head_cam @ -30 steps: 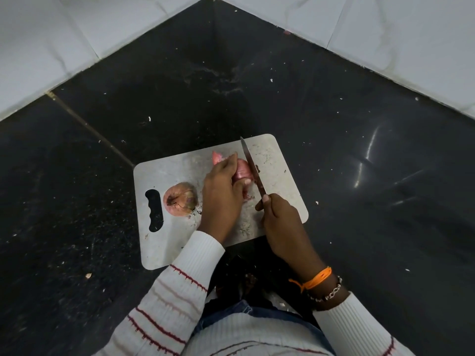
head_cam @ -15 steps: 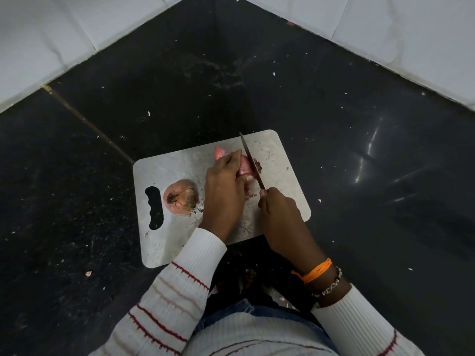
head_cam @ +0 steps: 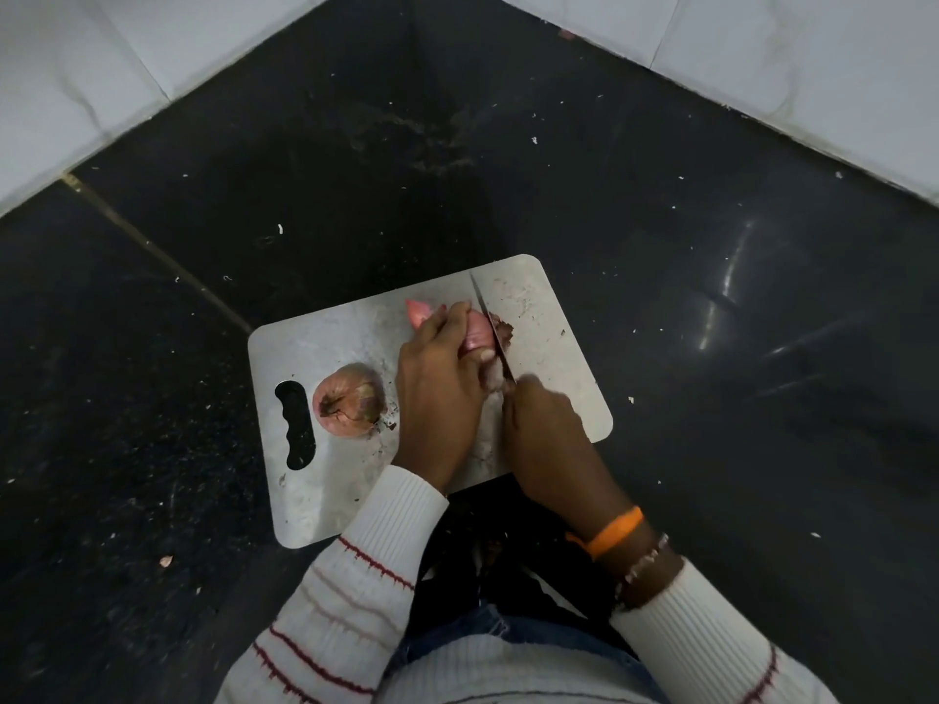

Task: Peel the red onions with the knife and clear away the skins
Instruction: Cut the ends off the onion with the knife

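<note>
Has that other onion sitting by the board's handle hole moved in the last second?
No. The loose onion lies in the same spot on the cutting board, right beside the handle hole, just as before. Only the camera view shifted slightly.

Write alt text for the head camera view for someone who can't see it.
A person's left hand holds a red onion on a steel cutting board while the right hand cuts its end with a knife. A second, unpeeled onion sits on the board near the handle slot. The board lies on a dark speckled floor.
</note>
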The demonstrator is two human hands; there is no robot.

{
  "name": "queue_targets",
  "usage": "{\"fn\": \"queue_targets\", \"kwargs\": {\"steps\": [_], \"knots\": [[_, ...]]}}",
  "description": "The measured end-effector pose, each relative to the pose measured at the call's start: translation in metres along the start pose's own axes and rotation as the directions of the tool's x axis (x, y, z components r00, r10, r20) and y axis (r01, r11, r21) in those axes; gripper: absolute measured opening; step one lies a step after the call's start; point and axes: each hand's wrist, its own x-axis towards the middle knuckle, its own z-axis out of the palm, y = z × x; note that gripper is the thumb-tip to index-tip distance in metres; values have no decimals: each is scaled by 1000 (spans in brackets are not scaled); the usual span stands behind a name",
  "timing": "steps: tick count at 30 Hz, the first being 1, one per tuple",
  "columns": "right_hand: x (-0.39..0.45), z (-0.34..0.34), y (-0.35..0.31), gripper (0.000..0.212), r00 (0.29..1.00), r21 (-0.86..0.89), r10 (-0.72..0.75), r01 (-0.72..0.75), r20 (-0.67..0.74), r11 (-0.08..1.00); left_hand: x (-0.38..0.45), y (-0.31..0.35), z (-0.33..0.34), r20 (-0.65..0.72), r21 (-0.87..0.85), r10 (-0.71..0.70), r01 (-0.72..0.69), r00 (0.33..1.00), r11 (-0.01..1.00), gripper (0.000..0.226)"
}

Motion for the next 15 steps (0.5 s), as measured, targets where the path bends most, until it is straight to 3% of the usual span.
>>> {"fn": "queue_targets", "kwargs": {"steps": [7,10,13,15], "knots": [[-7,6,-2,5,1000,-71,15,-15,-2,997,-5,0,0,-46,-67,-49,46,998,997,46],[8,7,-3,16,995,-77,63,-69,-80,995,-6,1,2,-42,-50,-29,27,999,998,47],[23,1,-1,22,996,94,45,-38,-74,995,-5,0,-2,-19,-175,-71,67,997,982,48],[24,-7,10,30,998,406,28,-47,53,913,-5,-2,-7,11,-311,-130,127,991,942,51]]}}
